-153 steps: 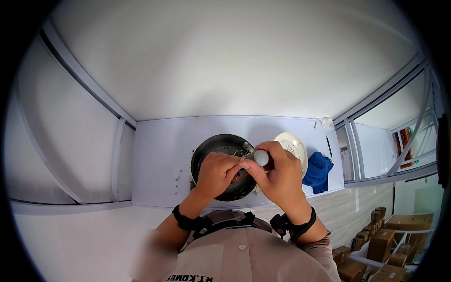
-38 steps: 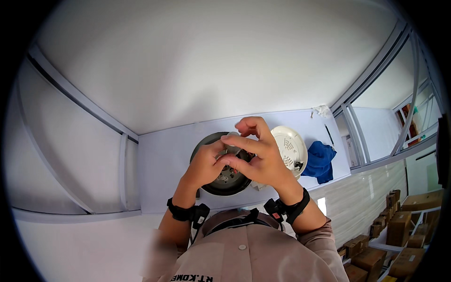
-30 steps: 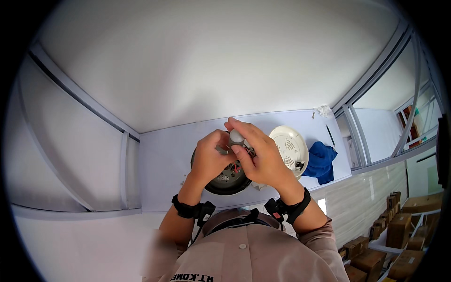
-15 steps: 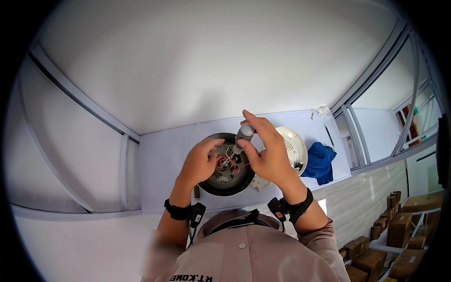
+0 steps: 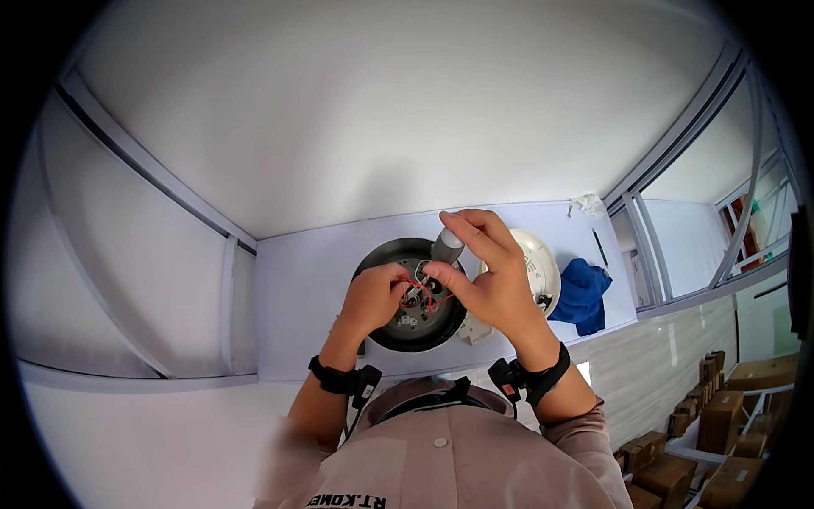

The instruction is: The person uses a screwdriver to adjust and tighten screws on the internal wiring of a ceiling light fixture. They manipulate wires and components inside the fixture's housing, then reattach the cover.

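My right hand [image 5: 496, 276] grips a grey cylindrical tool [image 5: 447, 248], apparently a screwdriver, with thumb and fingers, upright over the dark round metal housing [image 5: 386, 333]; its tip is hard to make out. My left hand [image 5: 373, 301] is at the housing's left side, thumb and index finger pinched on a red wire [image 5: 420, 287]. Inside lie more wires, small metal fittings and holes. A cream round plastic plate [image 5: 539, 259] with slots lies just right of the housing, partly behind my right hand. A pale plastic piece [image 5: 475, 333] sits at the housing's lower right.
The white worktop [image 5: 301, 297] backs onto a pale panel, with metal-framed panels [image 5: 136, 237] on both sides. A blue cloth [image 5: 581, 293], a thin dark rod [image 5: 601, 244] and crumpled white material [image 5: 587, 204] lie at the right. Cardboard boxes [image 5: 721, 420] stand at the lower right beyond the bench.
My hands have moved apart, uncovering the housing's inside. Since half a second ago, my left fingers have moved right onto the red wire, and the tool in my right hand has shifted slightly.
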Demonstrator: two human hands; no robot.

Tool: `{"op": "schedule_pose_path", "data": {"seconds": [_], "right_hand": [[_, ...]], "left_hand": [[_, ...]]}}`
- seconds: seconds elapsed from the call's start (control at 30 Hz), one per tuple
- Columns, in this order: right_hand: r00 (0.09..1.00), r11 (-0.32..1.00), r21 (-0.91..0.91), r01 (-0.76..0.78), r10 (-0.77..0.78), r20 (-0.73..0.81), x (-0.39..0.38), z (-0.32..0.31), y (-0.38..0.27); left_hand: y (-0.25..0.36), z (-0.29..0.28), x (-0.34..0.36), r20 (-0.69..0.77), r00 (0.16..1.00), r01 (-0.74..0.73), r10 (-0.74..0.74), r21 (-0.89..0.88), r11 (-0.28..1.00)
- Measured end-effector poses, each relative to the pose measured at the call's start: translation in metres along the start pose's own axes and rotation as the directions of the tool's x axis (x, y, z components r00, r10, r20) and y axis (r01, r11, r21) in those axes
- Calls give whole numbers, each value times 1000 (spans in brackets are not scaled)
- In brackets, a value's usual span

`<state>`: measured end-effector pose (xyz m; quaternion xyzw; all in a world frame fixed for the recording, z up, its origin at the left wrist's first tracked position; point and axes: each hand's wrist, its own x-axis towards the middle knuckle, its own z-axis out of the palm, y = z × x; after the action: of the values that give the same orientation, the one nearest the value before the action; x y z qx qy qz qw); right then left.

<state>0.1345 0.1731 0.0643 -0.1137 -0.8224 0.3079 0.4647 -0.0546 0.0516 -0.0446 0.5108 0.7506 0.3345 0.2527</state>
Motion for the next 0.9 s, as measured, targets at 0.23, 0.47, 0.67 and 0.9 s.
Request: {"op": "schedule_pose_path", "data": {"seconds": [0.23,0.47,0.67,0.9], "right_hand": [[997,997,-34,-71,71,9,-4,-3,4],[998,998,-23,-57,57,9,-4,-3,5],[994,995,-13,-103,104,20,-6,-3,-2],[992,997,-55,-55,61,110,-7,-2,-2]], "left_hand": [[6,-2,-2,9,999,32,-31,-60,998],[-4,4,0,35,996,83,-77,-199,976],[13,1,1,18,993,114,-113,-253,961],[13,9,-14,0,992,115,-123,-336,935]]}}
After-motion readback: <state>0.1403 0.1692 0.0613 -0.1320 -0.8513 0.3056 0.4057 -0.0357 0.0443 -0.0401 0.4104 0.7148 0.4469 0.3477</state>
